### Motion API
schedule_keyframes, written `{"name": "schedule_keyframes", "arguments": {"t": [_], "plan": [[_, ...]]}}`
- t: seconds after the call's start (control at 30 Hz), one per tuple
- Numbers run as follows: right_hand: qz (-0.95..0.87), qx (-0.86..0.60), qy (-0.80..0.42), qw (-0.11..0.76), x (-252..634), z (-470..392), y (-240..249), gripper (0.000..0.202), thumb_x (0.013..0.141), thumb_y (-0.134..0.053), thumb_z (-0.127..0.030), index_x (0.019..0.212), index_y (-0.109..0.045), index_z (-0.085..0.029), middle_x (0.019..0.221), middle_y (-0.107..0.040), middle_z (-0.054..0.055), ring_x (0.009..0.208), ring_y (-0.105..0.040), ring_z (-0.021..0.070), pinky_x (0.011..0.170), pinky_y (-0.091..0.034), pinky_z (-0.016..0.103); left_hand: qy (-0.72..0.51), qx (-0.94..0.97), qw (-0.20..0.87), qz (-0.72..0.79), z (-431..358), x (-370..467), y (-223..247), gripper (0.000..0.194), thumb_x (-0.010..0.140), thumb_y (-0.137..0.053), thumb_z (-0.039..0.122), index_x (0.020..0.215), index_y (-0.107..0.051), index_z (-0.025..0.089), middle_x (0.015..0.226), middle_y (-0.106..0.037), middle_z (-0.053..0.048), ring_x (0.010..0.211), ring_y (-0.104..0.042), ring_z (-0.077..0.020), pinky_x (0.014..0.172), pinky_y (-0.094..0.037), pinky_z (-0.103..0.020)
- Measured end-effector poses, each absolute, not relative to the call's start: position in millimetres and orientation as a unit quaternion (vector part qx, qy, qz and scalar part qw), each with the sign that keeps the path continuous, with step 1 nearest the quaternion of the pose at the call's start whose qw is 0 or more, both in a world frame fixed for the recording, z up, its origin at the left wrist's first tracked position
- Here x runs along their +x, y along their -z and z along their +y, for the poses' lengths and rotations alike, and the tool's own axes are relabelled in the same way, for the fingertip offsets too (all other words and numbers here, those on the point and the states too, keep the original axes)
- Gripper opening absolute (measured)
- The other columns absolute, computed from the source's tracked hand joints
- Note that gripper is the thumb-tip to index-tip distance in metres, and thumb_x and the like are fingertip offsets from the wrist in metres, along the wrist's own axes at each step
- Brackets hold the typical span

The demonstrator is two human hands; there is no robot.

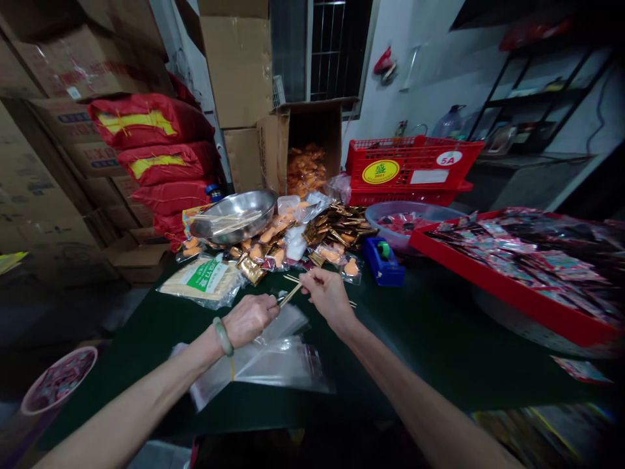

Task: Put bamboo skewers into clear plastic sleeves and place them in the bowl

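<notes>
Nearest of all, two bare forearms stretch out over a dark green table point(439, 339). Under the wrists lies a loose stack of clear plastic zip bags point(273, 361). The left hand point(250, 319), a pale green bangle point(222, 336) on its wrist, is closed around the lower end of a thin wooden stick point(291, 294), and a clear bag hangs from the same grip. The right hand point(326, 294) pinches its fingers together near the stick's upper end; whether they actually touch it I cannot tell. The stick slants between the two hands, just above the bags.

Just beyond the left hand sits a clear packet of wooden sticks with a green label point(204, 280). Behind the hands spreads a heap of small gold and orange foil sachets point(312, 238), with a round steel bowl point(234, 215) holding a few sticks on its left and a blue tape dispenser point(383, 260) on its right. Further right a long red plastic tray point(508, 286) is filled with bright packets. At the back stand a red mesh basket point(410, 166), an open cardboard box point(305, 153) and stacked red sacks point(161, 156).
</notes>
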State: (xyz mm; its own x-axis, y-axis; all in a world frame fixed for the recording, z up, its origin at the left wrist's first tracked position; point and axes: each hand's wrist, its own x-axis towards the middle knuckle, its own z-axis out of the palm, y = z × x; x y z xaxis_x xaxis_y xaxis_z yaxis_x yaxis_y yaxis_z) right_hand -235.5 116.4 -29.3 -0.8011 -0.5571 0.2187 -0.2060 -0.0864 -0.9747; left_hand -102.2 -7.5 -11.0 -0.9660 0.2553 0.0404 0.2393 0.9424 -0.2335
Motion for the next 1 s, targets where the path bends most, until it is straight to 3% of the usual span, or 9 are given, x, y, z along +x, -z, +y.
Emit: {"name": "schedule_keyframes", "arguments": {"t": [0.23, 0.53, 0.67, 0.77, 0.87, 1.0], "plan": [[0.646, -0.287, 0.684, 0.18, -231, 114, 23, 0.022, 0.066, -0.054, -0.037, 0.056, -0.051, -0.017, 0.057, -0.061, 0.002, 0.051, -0.058, 0.0133, 0.043, -0.041, 0.02, -0.119, -0.13, 0.061, -0.982, -4, -104, -5, 0.027, 0.089, -0.031, 0.013, 0.078, -0.055, 0.012, 0.077, -0.054, -0.004, 0.066, -0.047, -0.0141, 0.054, -0.032, -0.025], [0.592, -0.26, 0.713, 0.271, -226, 110, 22, 0.019, 0.068, -0.055, -0.033, 0.059, -0.045, -0.019, 0.059, -0.065, 0.003, 0.047, -0.061, 0.0159, 0.036, -0.043, 0.021, -0.065, -0.139, 0.06, -0.986, -1, -105, -9, 0.029, 0.089, -0.028, 0.016, 0.079, -0.056, 0.012, 0.075, -0.054, -0.005, 0.068, -0.049, -0.015, 0.059, -0.039, -0.025], [0.57, -0.25, 0.741, 0.252, -222, 119, 24, 0.018, 0.069, -0.056, -0.033, 0.06, -0.049, -0.019, 0.059, -0.064, 0.001, 0.05, -0.06, 0.0131, 0.04, -0.046, 0.02, 0.087, -0.051, 0.146, -0.984, 1, -93, 11, 0.03, 0.089, -0.03, 0.02, 0.113, -0.046, 0.012, 0.099, -0.053, -0.01, 0.088, -0.051, -0.0163, 0.075, -0.043, -0.027], [0.562, -0.235, 0.761, 0.224, -236, 125, 24, 0.02, 0.067, -0.059, -0.033, 0.057, -0.049, -0.018, 0.055, -0.062, 0.0, 0.046, -0.058, 0.012, 0.04, -0.046, 0.02, 0.112, 0.017, 0.122, -0.986, 5, -75, 33, 0.059, 0.08, -0.048, 0.036, 0.13, -0.026, 0.013, 0.119, -0.043, -0.016, 0.104, -0.044, -0.0243, 0.084, -0.041, -0.038], [0.559, -0.208, 0.784, 0.174, -271, 140, 20, 0.024, 0.059, -0.065, -0.035, 0.055, -0.049, -0.018, 0.048, -0.058, -0.002, 0.038, -0.054, 0.0107, 0.036, -0.045, 0.021, 0.077, 0.054, 0.022, -0.995, 5, -54, 49, 0.056, 0.076, -0.051, 0.042, 0.124, -0.04, 0.016, 0.114, -0.047, -0.015, 0.096, -0.047, -0.0274, 0.077, -0.042, -0.043], [0.555, -0.194, 0.801, 0.109, -317, 181, -3, 0.028, 0.055, -0.07, -0.035, 0.053, -0.048, -0.018, 0.045, -0.057, -0.003, 0.037, -0.052, 0.0083, 0.035, -0.044, 0.018, 0.094, 0.058, 0.001, -0.994, -6, -41, 45, 0.039, 0.077, -0.05, 0.031, 0.113, -0.051, 0.017, 0.112, -0.051, -0.013, 0.097, -0.048, -0.0261, 0.079, -0.041, -0.041]]}}
